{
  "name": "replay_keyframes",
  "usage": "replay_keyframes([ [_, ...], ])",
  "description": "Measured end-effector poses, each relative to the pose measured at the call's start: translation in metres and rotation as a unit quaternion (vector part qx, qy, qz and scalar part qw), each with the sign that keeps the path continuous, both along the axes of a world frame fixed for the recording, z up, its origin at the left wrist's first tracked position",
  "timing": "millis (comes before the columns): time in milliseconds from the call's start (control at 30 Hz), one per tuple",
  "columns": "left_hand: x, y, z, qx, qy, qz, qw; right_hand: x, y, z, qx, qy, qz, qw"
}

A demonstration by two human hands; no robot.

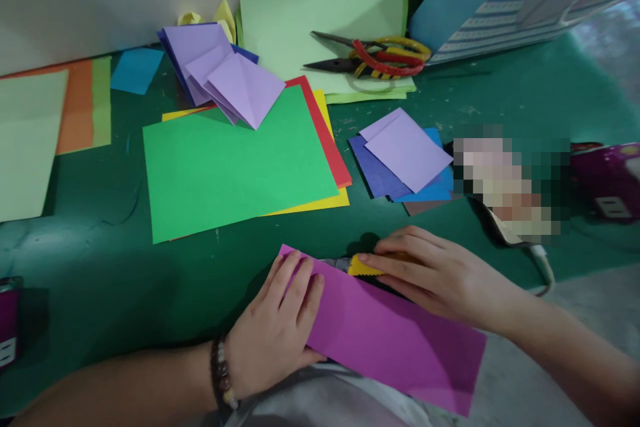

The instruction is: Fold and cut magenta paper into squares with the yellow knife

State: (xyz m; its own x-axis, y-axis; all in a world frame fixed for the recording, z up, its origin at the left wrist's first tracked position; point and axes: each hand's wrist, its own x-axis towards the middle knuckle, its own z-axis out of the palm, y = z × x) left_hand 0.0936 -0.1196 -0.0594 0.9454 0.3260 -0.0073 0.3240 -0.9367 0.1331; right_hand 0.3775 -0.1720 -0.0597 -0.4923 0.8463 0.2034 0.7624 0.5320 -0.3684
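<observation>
Magenta paper (395, 340), a long rectangular sheet, lies slantwise at the near edge of the green mat (100, 280), its lower right end reaching past the edge over the person's lap. The left hand (275, 333) rests palm-down on the sheet's upper left end, fingers spread flat and released, grasping nothing. It looks placed there as a weight so the sheet cannot slide. A bead bracelet (223, 373) circles that wrist. The right hand (430, 273) comes in from the right with its fingers stretched long and close together over a small yellow piece (363, 267) at the sheet's far edge. They seem to press it down rather than clasp it, and the thumb is hidden. Beyond the hands lies a bright green sheet (230, 167) with a red sheet (335, 153) and a yellow sheet (320, 203) fanned out beneath it, each showing an edge. Folded lilac pieces (235, 80) overlap its far corner. To the right a lilac square (407, 150) tops a small stack of blue squares (373, 170). Farther back, scissors (380, 57) lie on pale green sheets (310, 20), well apart from both hands.
</observation>
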Motion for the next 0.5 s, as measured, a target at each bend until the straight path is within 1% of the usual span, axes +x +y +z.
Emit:
replay_keyframes([
  [100,-0.0005,-0.0026,0.0006,0.004,0.012,0.023,1.000,-0.0028,0.0015,0.0007,0.009,-0.003,0.002,1.000],
  [200,-0.0002,-0.0052,0.0025,0.009,0.024,0.047,0.999,-0.0032,0.0009,0.0019,-0.001,-0.003,-0.003,1.000],
  [500,0.0009,-0.0045,0.0064,0.010,0.044,0.042,0.998,-0.0046,-0.0030,0.0012,-0.010,-0.002,-0.011,1.000],
])
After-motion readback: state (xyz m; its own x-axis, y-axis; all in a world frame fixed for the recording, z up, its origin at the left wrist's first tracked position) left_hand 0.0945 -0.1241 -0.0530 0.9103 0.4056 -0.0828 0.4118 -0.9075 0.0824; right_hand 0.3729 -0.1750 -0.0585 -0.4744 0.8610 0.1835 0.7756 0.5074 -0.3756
